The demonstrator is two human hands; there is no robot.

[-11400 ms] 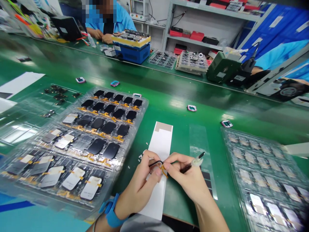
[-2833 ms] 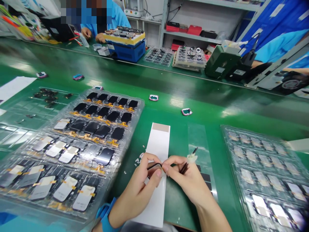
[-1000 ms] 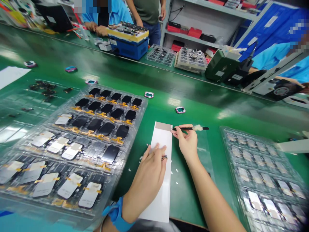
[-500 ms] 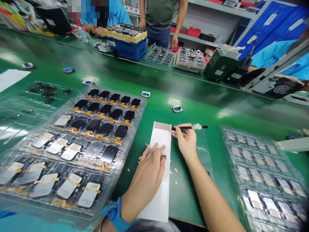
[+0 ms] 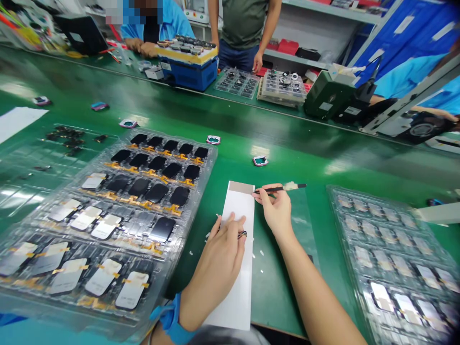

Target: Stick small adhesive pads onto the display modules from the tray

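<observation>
My left hand [image 5: 223,247] rests on a long white strip [image 5: 237,230] and is closed around a small dark part [image 5: 243,234] that peeks out at my fingertips. My right hand [image 5: 277,208] grips black tweezers [image 5: 278,189] with a white wad on the shaft. The tweezers' tip touches the grey patch at the strip's far end [image 5: 241,187]. A blue wrist strap [image 5: 168,318] circles my left wrist.
A clear tray of black and white screen parts [image 5: 118,211] lies to the left, another tray [image 5: 391,249] to the right. Small pink-framed parts [image 5: 259,161] sit on the green belt [image 5: 230,120]. Across it stand a blue box [image 5: 189,69], a green machine [image 5: 325,98] and other people.
Earlier both hands worked a small part with an orange flex together over the strip. My right hand then reached forward with the tweezers to the strip's far end; little has moved in the last second.
</observation>
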